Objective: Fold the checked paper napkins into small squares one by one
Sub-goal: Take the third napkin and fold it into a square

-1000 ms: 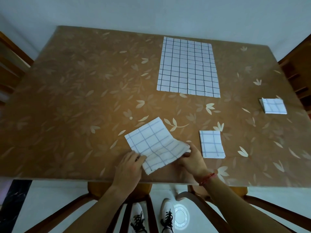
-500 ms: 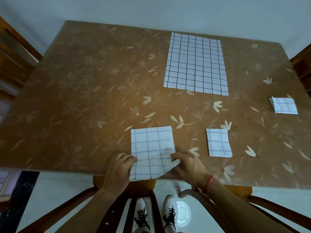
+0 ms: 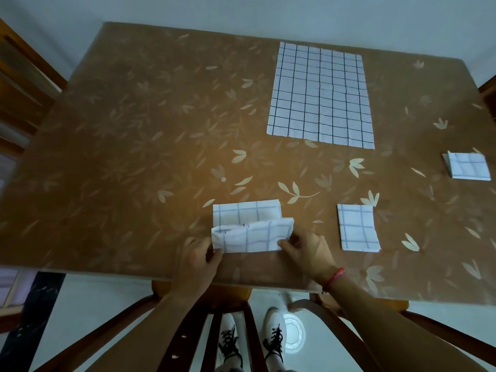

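A half-folded checked napkin lies near the table's front edge, its near half lifted and curling over its far half. My left hand pinches the napkin's lower left corner. My right hand pinches its lower right corner. A small folded square lies just to the right. Another folded square sits at the right edge. A large unfolded checked napkin lies flat at the far side.
The brown table has a leaf pattern. Wooden chairs stand at the left, right and under the front edge. My shoes and a white round object show on the floor below.
The napkin was turned square to the table edge. Both hands then lifted its near edge and are bringing it over toward the far edge.
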